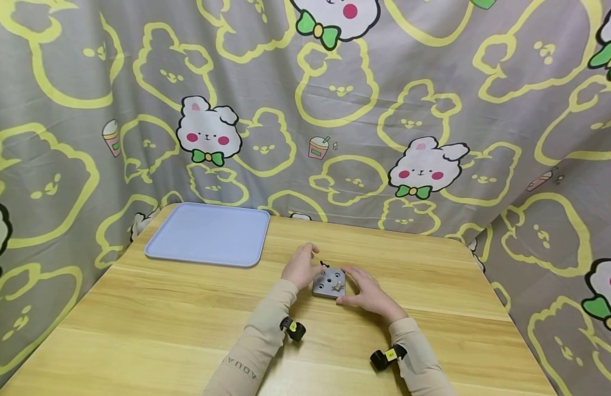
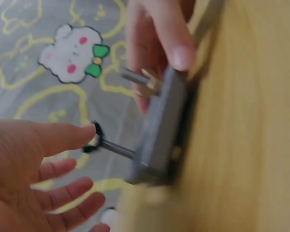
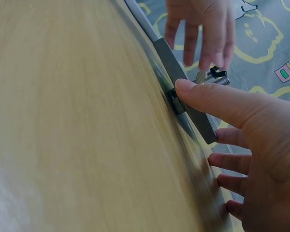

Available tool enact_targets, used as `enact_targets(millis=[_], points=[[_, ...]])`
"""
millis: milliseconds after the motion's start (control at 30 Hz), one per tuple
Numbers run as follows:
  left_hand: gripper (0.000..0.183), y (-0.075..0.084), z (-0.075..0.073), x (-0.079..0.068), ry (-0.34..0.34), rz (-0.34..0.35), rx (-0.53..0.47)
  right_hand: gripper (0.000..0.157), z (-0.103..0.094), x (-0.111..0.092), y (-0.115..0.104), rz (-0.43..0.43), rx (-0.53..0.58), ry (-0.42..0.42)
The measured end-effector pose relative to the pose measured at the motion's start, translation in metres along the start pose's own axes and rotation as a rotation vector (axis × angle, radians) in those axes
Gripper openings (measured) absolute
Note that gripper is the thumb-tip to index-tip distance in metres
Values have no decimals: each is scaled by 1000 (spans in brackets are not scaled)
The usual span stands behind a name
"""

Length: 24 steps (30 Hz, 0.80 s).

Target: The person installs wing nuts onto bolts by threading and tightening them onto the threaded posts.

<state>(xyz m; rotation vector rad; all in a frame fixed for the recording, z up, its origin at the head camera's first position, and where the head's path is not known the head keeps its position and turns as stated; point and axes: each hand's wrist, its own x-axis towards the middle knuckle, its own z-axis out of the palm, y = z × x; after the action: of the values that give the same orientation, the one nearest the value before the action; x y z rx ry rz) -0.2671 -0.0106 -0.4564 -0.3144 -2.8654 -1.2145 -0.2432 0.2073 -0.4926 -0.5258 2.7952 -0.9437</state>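
A small grey plate [image 1: 328, 290], smooth and squarish with a hard, matte look, sits over the counter [image 1: 186, 319] between the two hands. Its upper face shows three dark round holes set along a diagonal. Two rods stand up from it: one thin rod [image 2: 118, 149] topped by a black head [image 2: 98, 131] at the far left corner, and one shorter rod [image 2: 134, 77] with a brass-coloured winged piece [image 1: 337, 286] toward the right front. A small dark block [image 3: 176, 102] shows beneath the plate's near edge.

The right hand [image 1: 367, 290] grips the plate by its edges, thumb at the near side and forefinger at the far corner, the other fingers spread. The left hand [image 1: 300, 268] is loosely spread, its thumb tip at the black head; whether it presses there I cannot tell. Both forearms reach forward from below, angled inward, in two beige sleeves [image 1: 266, 335], each with one black wrist camera [image 1: 295, 331] strapped on.

The counter has a pale, lengthwise wood grain. One lavender tray [image 1: 208, 236], rectangular with rounded corners and a low rim, lies at the far left, before a softly creased grey curtain [image 1: 281, 66] printed with yellow outlines and white rabbits.
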Motion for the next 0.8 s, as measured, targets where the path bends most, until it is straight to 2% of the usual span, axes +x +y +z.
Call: enact_targets(millis=[133,367,800], points=[[31,11,-7,-4,31,-8,99,89,0,-1,0,-2,2,1],[34,18,-10,-10,16,-9,212,89,-1,-2,0,-8,-5,5],[36,12,2,-8,1,-24,234,89,1,0,4,-1,-15,2]])
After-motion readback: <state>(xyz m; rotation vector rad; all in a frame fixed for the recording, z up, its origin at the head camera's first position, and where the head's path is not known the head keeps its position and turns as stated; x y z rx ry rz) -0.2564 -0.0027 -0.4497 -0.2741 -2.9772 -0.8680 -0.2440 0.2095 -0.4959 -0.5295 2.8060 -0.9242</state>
